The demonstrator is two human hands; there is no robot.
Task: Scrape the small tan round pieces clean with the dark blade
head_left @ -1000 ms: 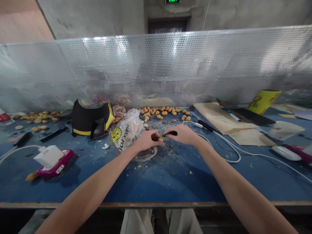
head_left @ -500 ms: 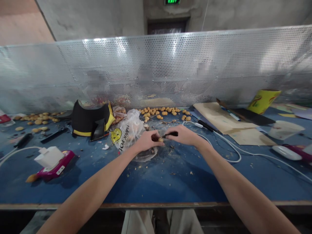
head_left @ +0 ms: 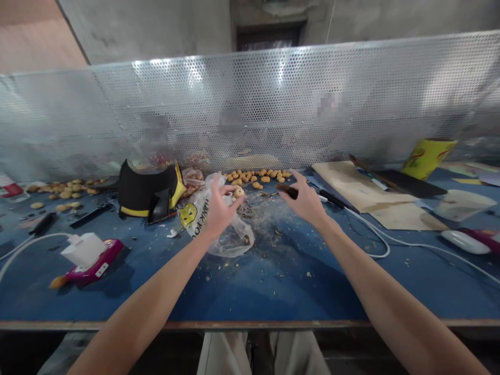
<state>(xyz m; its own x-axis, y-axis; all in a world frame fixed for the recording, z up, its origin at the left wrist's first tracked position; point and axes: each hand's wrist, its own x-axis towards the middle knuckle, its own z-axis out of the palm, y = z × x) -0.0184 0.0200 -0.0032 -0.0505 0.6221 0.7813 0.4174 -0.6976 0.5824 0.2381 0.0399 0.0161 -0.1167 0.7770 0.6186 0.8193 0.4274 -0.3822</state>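
Small round tan ball (head_left: 239,192), pinched narrow in left hand's (head_left: 221,205) fingers; right hand (head_left: 307,200) grips short dark tool (head_left: 287,190); table edge (head_left: 195,325) at 6 o'clock.

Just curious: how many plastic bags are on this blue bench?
2. A clear "Thank You" bag lies just below the left hand; a smaller one sits behind it, beside the black-and-yellow object. More could be hidden.

Blue workbench (head_left: 297,291) (crumb-strewn), small tan lumps (head_left: 265,179), plastic bag (head_left: 234,242), white cable (head_left: 378,256)
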